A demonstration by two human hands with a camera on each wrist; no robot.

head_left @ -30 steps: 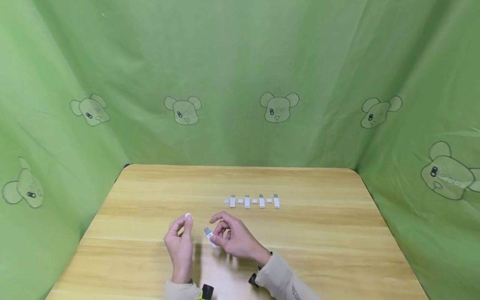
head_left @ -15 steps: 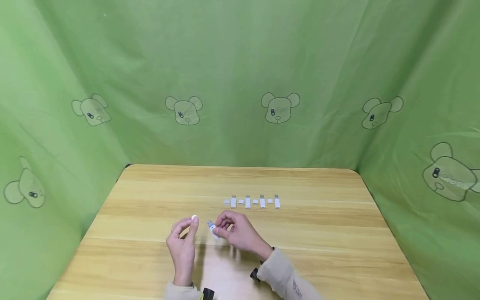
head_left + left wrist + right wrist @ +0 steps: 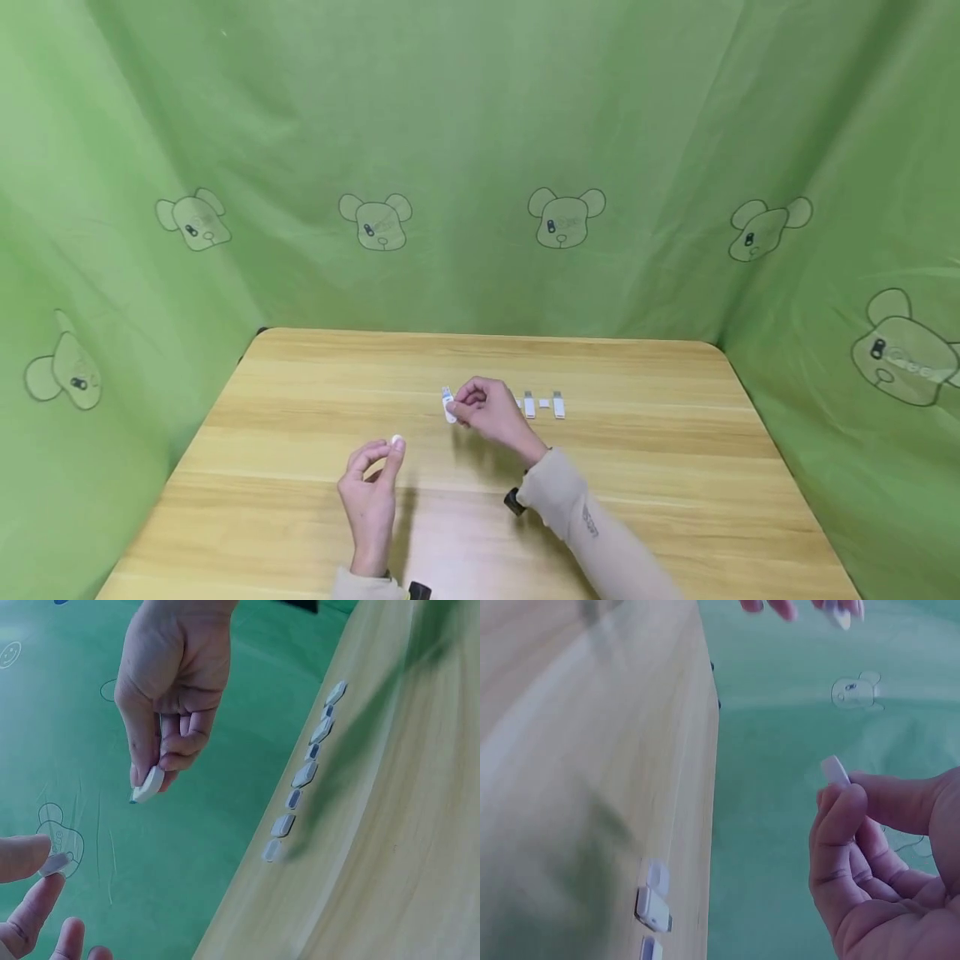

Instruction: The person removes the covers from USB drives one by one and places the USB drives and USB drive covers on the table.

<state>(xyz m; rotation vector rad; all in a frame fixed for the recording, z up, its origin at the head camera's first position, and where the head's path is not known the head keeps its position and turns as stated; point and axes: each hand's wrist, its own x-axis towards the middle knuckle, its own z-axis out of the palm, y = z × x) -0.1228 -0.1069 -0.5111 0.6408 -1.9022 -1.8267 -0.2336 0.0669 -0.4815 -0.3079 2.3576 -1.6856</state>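
Note:
Between thumb and fingertips my left hand (image 3: 371, 498) pinches a small white cap (image 3: 397, 439), above the near-left middle of the table. My right hand (image 3: 498, 417) holds a white USB flash drive (image 3: 448, 411) by its side, metal plug pointing away from me. The two hands are apart, the right one farther forward. In the head view my right hand hides part of a row of USB drives (image 3: 529, 406) and small caps (image 3: 544, 403). More of that row shows in the left wrist view, where drives (image 3: 304, 775) and caps (image 3: 294, 799) alternate on the tabletop.
The wooden table (image 3: 637, 483) has a rounded far edge. Green curtains (image 3: 465, 275) with bear-head drawings enclose it at the back and sides. Black wrist devices (image 3: 514, 502) sit at both sleeves.
My right hand has moved forward and slightly right with the USB flash drive, from beside the left hand to the left end of the row. The left hand, still pinching the cap, shifted slightly right.

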